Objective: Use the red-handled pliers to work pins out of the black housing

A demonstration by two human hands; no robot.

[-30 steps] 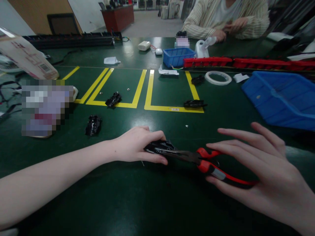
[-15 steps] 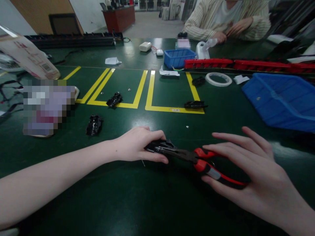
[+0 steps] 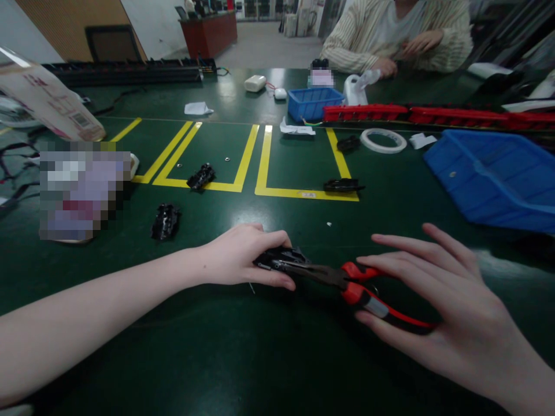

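Note:
My left hand (image 3: 247, 254) is closed around a small black plastic part (image 3: 277, 258), partly hidden by the fingers. A thin pale wire end sticks out below that hand. In my right hand (image 3: 451, 300) are long-nose pliers (image 3: 362, 292) with red and black handles, the thumb on one handle and the index finger on the other. The tips of the pliers' dark jaws lie on the black part; whether they grip something there I cannot tell. Similar black parts lie beyond: one (image 3: 165, 221) left of my forearm, one (image 3: 202, 176) on yellow tape, another (image 3: 344, 185) further right.
A large blue bin (image 3: 489, 179) stands right, a smaller blue basket (image 3: 314, 103) further back. A tape roll (image 3: 384, 140), red strips (image 3: 433, 117) and a plastic package (image 3: 52, 104) also lie on the green table (image 3: 182, 358). Across it sits a person (image 3: 394, 40).
My hands, the black part and the pliers stay almost in place. The person across the table has shifted a hand slightly.

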